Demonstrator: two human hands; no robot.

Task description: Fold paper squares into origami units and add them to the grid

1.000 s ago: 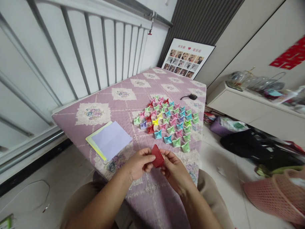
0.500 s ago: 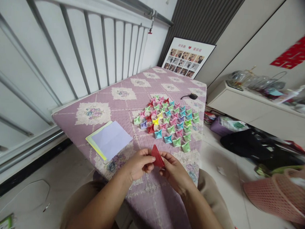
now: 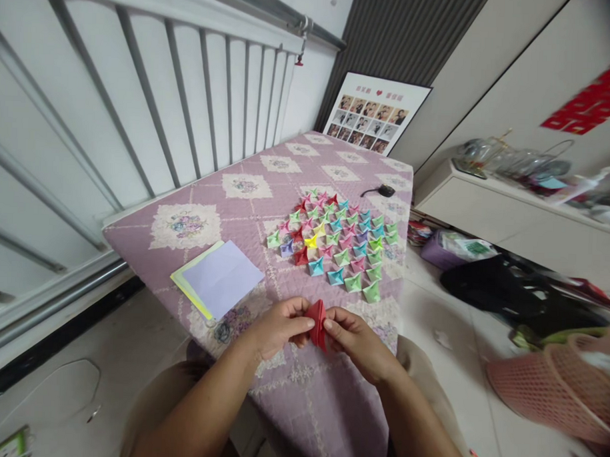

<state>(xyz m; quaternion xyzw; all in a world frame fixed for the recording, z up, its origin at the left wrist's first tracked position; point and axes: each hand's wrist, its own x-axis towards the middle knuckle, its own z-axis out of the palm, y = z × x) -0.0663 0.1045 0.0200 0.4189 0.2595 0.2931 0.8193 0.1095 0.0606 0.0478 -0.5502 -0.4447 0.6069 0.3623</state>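
Note:
A small folded red paper (image 3: 318,324) is held between both hands above the near part of the table. My left hand (image 3: 284,328) pinches its left side with thumb and fingers. On its right side, my right hand (image 3: 348,334) grips the edge in the same way. Beyond the hands, several small folded paper pieces (image 3: 342,257) in green, pink, blue, red and yellow stand in rows on the cloth. To the left lies a stack of square paper sheets (image 3: 223,279), a lilac one on top and yellow and green edges showing beneath.
A purple floral cloth (image 3: 235,216) covers the table. Near its far right edge lies a small black object (image 3: 385,190). A framed photo board (image 3: 377,114) leans behind. White railings line the left; a pink basket (image 3: 544,390) stands on the floor at right.
The red paper has turned in my fingers and now shows a central ridge. My right hand has shifted its grip, its thumb now on the front of the paper.

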